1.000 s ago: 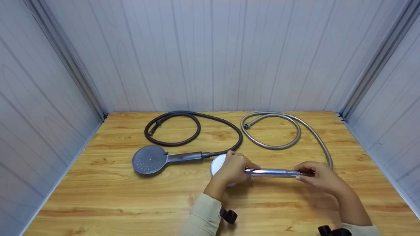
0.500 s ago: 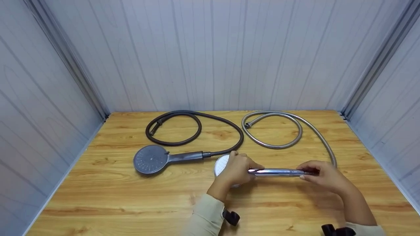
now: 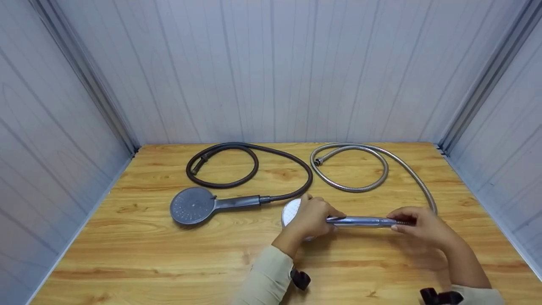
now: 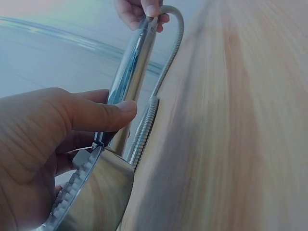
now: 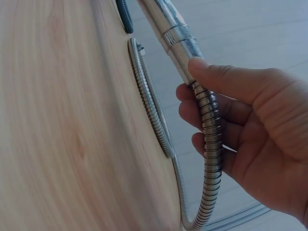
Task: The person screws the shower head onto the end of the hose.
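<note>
A chrome shower head (image 3: 360, 221) with a white spray face (image 3: 291, 210) is held level just above the table by both hands. My left hand (image 3: 312, 217) grips its neck beside the round head, thumb along the handle in the left wrist view. With thumb and fingers, my right hand (image 3: 425, 226) pinches the handle's far end, where the silver metal hose (image 5: 211, 144) joins it. From there the hose bends down and runs back to a loop on the table, its free end fitting (image 3: 319, 161) inside the loop. My left hand hides part of the spray face.
A dark grey shower head (image 3: 192, 206) lies face up on the wooden table (image 3: 169, 258) to the left. Its dark hose (image 3: 307, 169) is coiled behind it. Pale panel walls (image 3: 271, 72) enclose the table at the back and both sides.
Both hands and the chrome shower head have shifted slightly to the right. The grips look the same, and the dark shower head has stayed in place.
</note>
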`<state>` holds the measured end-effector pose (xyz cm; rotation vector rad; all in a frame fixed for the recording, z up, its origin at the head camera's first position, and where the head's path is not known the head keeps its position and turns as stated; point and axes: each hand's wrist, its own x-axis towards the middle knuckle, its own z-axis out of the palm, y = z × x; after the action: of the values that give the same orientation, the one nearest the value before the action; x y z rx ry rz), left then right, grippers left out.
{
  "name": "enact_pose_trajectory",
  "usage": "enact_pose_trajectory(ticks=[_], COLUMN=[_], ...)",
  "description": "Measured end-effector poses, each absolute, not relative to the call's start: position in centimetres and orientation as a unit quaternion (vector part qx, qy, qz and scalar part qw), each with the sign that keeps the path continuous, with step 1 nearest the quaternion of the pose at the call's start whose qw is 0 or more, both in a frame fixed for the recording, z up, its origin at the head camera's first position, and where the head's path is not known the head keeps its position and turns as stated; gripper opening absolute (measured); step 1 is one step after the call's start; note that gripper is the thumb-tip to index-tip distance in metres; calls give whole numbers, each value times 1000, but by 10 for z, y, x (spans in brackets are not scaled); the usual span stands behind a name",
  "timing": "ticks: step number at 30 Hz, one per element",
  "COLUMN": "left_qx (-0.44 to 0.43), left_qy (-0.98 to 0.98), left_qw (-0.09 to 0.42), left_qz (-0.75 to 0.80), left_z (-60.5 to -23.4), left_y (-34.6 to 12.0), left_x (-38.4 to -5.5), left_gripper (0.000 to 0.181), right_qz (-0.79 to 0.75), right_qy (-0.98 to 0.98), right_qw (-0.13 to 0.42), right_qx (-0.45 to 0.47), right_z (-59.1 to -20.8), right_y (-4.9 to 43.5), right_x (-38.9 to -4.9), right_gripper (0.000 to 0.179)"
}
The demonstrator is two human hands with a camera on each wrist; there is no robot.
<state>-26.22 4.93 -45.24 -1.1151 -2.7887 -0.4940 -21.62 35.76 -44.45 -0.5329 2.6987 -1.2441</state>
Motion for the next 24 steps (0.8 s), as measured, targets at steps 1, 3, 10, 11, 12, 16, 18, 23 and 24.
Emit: enact_pose_trajectory(ticks=[1,3,10,11,12,16,18,23,24], left_qx=[-367,-371,-377,-377,-378,-377,-377,-374,-373], left_qy=[-915,-915,-913,-912,-912,-911,-910,-912,-913], left_qw=[51,55,48,45,42,35,34,29,27], left_qz=[-157,-149,-151,-153,-157,-166,-167,-166,-165], left_z=[-452,-451,-451,-450,-450,-449,-449,-450,-451], left_y=[50,53,61,62,63,67,68,72,73], left_x=[-263,-264,-273,-274,-276,-282,-285,-291,-292], left_gripper=[37,37,35,35,35,33,32,32,32], right_qz=[-411,-414,-411,-412,-415,-427,-431,-435,-435], right_qy=[892,891,895,895,894,892,891,891,891], right_qw=[61,63,46,41,38,34,36,36,34], right_qx=[-178,-176,-167,-165,-162,-145,-135,-123,-122], right_z=[-444,-444,-447,-448,-449,-452,-453,-456,-457], right_y=[359,361,370,371,372,375,376,380,381], right_x=[-216,-216,-219,-220,-220,-222,-223,-227,-228], right_gripper=[28,29,31,31,30,30,31,33,33])
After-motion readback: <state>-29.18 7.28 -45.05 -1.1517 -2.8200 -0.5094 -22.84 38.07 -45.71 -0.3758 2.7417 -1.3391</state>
